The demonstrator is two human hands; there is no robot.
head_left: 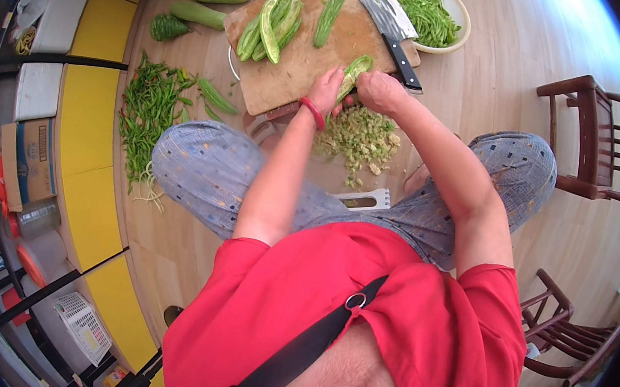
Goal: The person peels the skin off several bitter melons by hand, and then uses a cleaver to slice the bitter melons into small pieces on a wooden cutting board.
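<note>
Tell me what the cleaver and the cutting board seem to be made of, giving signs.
Cleaver: blade probably steel, smooth, judging by its silvery sheen; handle perhaps plastic, evenly black. Cutting board: apparently wood, matt, judging by its mottled tan surface.

Brn chair (pixel 588 136) at R edge of floor (pixel 503 85), 2nd chair (pixel 574 344) nr btm R corner; yellow cabinet (pixel 90 114), L edge, w/ cardboard box (pixel 35 165), white basket (pixel 84 327).

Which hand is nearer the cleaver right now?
Right: the right hand is close to the cleaver, by its handle; the left hand is farther left, across the green gourd piece.
</note>
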